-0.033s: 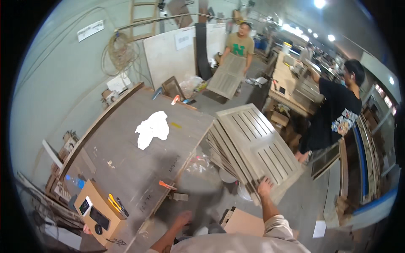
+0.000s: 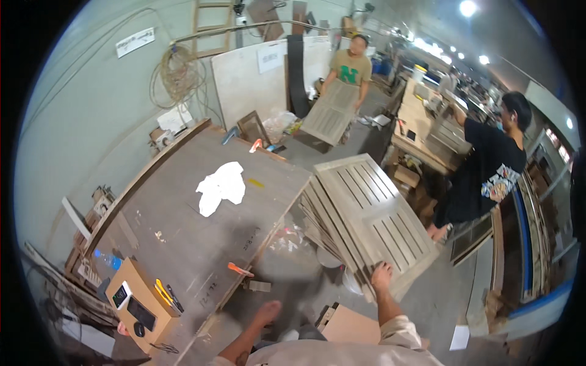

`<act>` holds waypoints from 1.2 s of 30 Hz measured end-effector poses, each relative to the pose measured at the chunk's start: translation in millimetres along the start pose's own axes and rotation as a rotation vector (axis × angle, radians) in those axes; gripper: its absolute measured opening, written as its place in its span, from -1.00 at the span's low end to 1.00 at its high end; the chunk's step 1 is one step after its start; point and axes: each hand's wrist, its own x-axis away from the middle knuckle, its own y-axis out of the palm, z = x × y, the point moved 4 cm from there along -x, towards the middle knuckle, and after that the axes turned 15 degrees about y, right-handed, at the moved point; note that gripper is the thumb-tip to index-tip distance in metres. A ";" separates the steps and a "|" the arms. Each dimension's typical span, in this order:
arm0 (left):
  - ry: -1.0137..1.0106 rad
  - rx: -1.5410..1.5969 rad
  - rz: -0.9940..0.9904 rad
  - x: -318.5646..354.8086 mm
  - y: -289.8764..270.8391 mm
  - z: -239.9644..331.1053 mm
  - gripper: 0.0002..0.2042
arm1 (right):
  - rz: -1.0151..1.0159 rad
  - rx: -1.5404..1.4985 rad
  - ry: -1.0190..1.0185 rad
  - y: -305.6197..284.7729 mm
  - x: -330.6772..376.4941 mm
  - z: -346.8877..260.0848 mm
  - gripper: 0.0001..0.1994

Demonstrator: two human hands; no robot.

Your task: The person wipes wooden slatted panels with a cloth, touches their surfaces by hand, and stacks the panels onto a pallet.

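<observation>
My right hand grips the near edge of a slatted wooden panel, its fingers lying over the top face. This greyish-brown panel rests tilted on a stack of similar panels, whose edges show on its left side. My left hand hangs over the floor beside the near edge of the large worktable, apart from the panels. Its fingers are blurred, and I see nothing clear in them. An orange-handled tool lies at the table edge near that hand.
On the table are a white cloth and a cardboard box bearing a phone and cutters. A bottle lies nearby. Ahead, a co-worker holds another panel. A second person stands right at a workbench.
The view has shifted slightly. My left hand is a little farther forward; my right hand stays on the panel's near edge.
</observation>
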 end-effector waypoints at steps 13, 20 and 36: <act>-0.288 1.173 -0.182 -182.3 218.2 115.0 -0.54 | -0.640 -0.331 -0.094 -127.8 132.2 52.5 -0.26; 0.834 0.135 -0.277 -141.0 255.9 121.9 -0.49 | -0.244 -1.002 0.650 -175.1 104.6 165.0 -0.37; 0.306 0.371 0.621 -24.9 -5.7 152.5 -0.63 | -0.954 -1.497 0.371 -46.5 -40.2 -16.2 -0.39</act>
